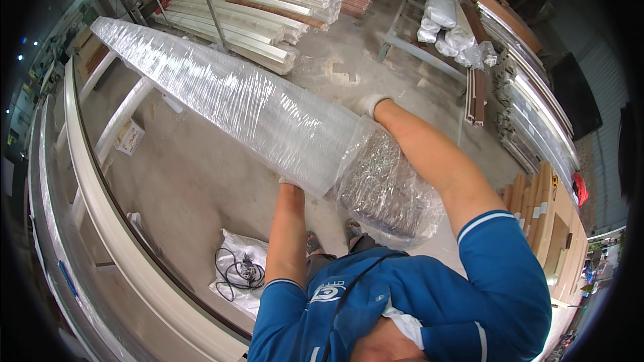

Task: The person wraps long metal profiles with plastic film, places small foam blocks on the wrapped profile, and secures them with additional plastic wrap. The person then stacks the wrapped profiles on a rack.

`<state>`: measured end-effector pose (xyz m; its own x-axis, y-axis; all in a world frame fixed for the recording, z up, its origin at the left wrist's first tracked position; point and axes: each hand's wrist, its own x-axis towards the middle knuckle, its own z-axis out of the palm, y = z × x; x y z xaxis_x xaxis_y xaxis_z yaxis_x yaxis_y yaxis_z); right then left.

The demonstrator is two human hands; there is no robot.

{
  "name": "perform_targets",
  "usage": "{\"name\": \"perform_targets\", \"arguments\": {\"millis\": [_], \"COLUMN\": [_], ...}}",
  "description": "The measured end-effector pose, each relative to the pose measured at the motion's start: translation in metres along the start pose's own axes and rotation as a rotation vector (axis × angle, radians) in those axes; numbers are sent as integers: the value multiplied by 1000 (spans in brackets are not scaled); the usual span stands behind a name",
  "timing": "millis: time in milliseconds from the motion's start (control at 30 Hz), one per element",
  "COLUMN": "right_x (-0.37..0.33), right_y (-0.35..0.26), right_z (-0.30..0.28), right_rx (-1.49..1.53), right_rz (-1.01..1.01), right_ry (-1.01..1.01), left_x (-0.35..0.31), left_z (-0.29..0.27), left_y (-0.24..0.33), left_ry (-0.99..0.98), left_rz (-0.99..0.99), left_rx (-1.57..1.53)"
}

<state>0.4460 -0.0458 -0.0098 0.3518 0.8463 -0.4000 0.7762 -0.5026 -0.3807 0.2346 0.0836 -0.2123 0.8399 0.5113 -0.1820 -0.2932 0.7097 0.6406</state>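
Observation:
A long bundle [248, 104] in shiny clear plastic wrap slants from the far left down to the front of my body. Loose, crinkled film covers its near end [389, 188], and something dark brown shows through. My right hand [370, 104], in a pale glove, holds the bundle's far side; its fingers are hidden behind the edge. My left hand [286, 180] grips the near side from below. Only a sliver of its glove shows, the rest being under the bundle. The far end lies over the pale rails [127, 110] of a rack.
Stacks of pale long profiles [235, 23] lie beyond the bundle. A metal cart [429, 60] with wrapped lengths stands far right. Cartons [553, 221] are at my right. A white sack [238, 265] with a coiled black cable lies by my feet. A long beam [114, 214] runs along my left.

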Motion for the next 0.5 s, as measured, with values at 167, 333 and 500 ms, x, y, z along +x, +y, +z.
{"name": "perform_targets", "arguments": {"millis": [167, 333, 500], "right_x": [-10, -14, -29], "right_y": [-26, -43, -16], "right_z": [-11, -19, -19], "right_rx": [-307, -404, -442], "right_rz": [-114, 35, 241], "right_ry": [148, 110, 199], "left_x": [-7, -18, -74], "left_z": [1, 2, 45], "left_y": [4, 20, 82], "left_ry": [70, 169, 625], "left_rz": [-2, -7, 257], "left_rx": [-53, -109, -9]}}
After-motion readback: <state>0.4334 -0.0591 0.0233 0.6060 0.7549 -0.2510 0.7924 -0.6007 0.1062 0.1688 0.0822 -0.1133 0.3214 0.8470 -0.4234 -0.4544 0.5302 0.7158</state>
